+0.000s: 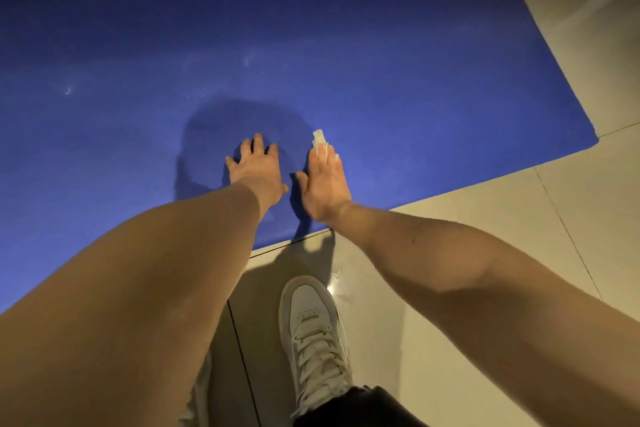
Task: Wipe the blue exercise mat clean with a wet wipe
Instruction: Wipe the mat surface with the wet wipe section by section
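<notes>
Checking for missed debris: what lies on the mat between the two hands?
Nothing: the head view shows only bare, shadowed blue mat between the left hand and the right hand, which presses the wet wipe.

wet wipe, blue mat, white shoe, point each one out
wet wipe (pixel 319 138), head view, on the far tip of the white wad.
blue mat (pixel 415 73), head view, on bare surface toward its right end.
white shoe (pixel 308 300), head view, on the toe cap.

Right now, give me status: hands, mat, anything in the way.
Left hand flat on mat, fingers spread. Right hand presses wipe onto mat. Nothing blocking; shoe on floor, off mat.
</notes>
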Tool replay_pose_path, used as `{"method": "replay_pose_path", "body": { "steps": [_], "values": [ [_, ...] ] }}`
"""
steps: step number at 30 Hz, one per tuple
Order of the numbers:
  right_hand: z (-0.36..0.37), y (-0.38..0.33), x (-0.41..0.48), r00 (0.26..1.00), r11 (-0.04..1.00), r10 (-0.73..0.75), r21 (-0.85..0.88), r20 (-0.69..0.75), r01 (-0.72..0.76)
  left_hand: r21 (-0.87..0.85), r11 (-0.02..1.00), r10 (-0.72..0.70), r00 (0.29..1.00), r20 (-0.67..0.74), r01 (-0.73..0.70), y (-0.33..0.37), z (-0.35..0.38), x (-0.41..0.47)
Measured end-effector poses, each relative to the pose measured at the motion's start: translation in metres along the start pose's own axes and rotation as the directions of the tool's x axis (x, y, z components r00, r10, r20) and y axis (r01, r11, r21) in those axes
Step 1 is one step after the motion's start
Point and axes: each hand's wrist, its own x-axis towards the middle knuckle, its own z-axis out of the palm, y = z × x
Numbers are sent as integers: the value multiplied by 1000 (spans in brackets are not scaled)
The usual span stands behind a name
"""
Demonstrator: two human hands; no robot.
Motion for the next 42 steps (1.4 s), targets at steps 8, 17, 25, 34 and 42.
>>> {"method": "replay_pose_path", "body": {
  "steps": [8, 17, 25, 34, 42],
  "values": [
    [-20, 60, -10, 998, 998, 55, -41, -33, -56, 14, 999, 46, 999, 14, -46, -14, 8, -19],
    [-1, 21, -43, 1000, 1000, 12, -12, -9, -12, 45, 999, 21, 998, 65, -24, -8, 14, -29],
    [-6, 89, -54, 997, 997, 75, 6, -36, -75, 52, 998, -24, 998, 62, 21, -2, 16, -34],
    [13, 33, -93, 990, 993, 110, 54, -85, -106, 74, 997, -30, 997, 76, 24, 2, 17, -34],
    [12, 65, -98, 994, 996, -84, 22, -68, 86, 74, 997, -25, 997, 75, 19, 0, 21, -32]
  ]
}}
